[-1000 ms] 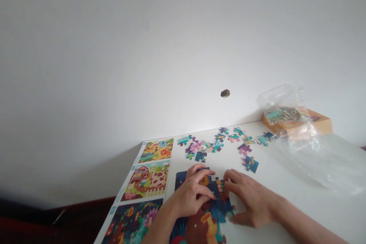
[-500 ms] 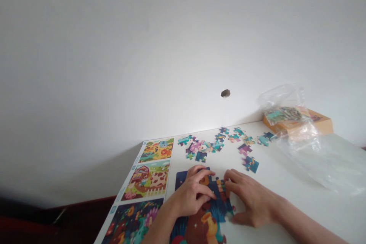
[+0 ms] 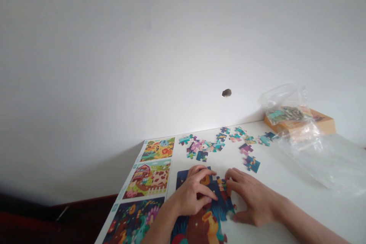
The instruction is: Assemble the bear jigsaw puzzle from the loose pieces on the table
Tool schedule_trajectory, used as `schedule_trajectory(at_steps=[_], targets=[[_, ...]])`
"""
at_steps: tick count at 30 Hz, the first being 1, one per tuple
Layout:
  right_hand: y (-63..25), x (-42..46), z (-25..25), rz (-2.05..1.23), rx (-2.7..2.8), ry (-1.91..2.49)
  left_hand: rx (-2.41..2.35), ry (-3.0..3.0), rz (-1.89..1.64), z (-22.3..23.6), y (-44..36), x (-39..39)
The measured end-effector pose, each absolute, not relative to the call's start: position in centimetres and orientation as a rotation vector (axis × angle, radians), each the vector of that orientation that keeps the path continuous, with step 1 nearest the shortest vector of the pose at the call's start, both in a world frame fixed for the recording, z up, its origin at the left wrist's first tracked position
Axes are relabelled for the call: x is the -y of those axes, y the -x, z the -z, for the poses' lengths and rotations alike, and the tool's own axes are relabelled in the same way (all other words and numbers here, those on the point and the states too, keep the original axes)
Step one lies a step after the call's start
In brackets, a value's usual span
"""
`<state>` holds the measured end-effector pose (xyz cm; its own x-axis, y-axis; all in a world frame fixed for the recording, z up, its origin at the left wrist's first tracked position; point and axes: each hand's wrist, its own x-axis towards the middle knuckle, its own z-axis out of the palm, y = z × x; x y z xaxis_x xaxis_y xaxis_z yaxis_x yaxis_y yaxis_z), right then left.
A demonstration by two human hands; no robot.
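Note:
A partly joined jigsaw puzzle (image 3: 219, 213) with a dark blue night scene, a brown animal and a yellow jar lies on the white table. My left hand (image 3: 194, 190) rests on top of it, fingers stretched over the pieces and covering part of the picture. At the puzzle's right edge, my right hand (image 3: 251, 200) has its fingertips and thumb around a dark puzzle piece (image 3: 228, 204), which lies against the joined part. Whether that piece is fully locked in, I cannot tell.
Several loose puzzle pieces (image 3: 200, 146) are scattered behind the puzzle. A picture sheet (image 3: 147, 179) with printed scenes lies along the left table edge. At the back right, a clear plastic bag (image 3: 288, 114) of pieces rests on an orange box (image 3: 326, 124). A wall (image 3: 183, 45) stands behind.
Both hands keep almost the same places on the puzzle. The whole view has shifted very slightly, and no piece has visibly been let go.

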<state>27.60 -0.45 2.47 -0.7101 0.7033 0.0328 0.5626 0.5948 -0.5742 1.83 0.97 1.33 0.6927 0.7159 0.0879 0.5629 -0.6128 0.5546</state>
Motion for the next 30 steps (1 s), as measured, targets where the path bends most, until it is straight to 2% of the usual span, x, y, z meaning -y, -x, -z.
schedule_trajectory(at_steps=[30], targets=[[-27.58, 0.47, -2.15, -0.822, 2.550, 1.024, -0.889, -2.495, -0.418, -1.33, -1.83, -1.11]])
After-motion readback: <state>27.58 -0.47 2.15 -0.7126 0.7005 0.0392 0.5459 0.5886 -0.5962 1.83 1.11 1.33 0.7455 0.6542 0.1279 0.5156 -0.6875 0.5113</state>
